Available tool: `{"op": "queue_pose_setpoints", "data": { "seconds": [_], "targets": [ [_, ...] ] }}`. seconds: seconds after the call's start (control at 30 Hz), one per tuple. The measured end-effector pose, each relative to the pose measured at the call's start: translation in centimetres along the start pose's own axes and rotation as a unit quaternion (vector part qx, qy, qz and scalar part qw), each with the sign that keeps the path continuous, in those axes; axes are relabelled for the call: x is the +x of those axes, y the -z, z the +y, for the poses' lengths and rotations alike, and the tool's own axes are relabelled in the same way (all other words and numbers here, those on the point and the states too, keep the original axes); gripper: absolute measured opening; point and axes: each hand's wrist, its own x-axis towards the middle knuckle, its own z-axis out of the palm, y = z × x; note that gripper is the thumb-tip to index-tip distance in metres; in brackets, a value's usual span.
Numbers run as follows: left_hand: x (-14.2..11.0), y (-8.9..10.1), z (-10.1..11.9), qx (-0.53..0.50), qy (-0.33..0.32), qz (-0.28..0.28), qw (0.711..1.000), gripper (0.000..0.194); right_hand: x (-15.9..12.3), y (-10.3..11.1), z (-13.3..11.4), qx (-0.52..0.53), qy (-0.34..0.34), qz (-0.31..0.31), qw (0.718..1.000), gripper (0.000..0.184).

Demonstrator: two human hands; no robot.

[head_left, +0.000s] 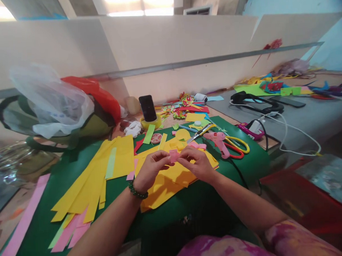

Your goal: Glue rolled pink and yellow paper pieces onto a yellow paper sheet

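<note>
A small pink piece of paper (173, 155) is pinched between both of my hands, over a pile of yellow paper sheets (164, 185). My left hand (154, 166), with a green bead bracelet at the wrist, grips its left side. On its right side are the closed fingertips of my right hand (198, 164). Just beyond my right hand lie a pink glue gun (218, 141), scissors with red and yellow handles (239, 145) and a utility knife (201, 133). A round yellow paper piece (182, 134) lies behind the pink paper.
Long yellow paper strips (88, 177) fan out at the left on the green table cover (152, 227). A phone (148, 108) leans on a tape roll (152, 122). Behind them stands a bag with plastic (56, 106). A white cable (296, 137) hangs at the right.
</note>
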Motion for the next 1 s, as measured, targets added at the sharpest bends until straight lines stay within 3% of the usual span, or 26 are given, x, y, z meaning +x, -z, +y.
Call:
{"op": "queue_pose_setpoints", "data": {
  "seconds": [0.13,0.27,0.57,1.0],
  "targets": [
    [-0.01,-0.15,0.08,0.074,-0.051,0.019,0.996,0.022,0.6,0.22,0.17,0.083,-0.168,-0.018,0.982,0.029],
    [0.02,-0.23,0.02,0.114,-0.071,0.017,0.991,0.019,0.85,0.36,0.36,0.13,-0.244,-0.028,0.96,0.036],
    [-0.08,-0.39,0.11,0.155,-0.091,0.038,0.983,0.018,1.03,0.18,0.45,0.138,-0.272,-0.03,0.952,0.035],
    [-0.05,-0.37,-0.14,0.206,-0.11,0.024,0.972,0.021,0.99,0.09,0.93,0.178,-0.252,-0.028,0.951,0.034]
  ]
}}
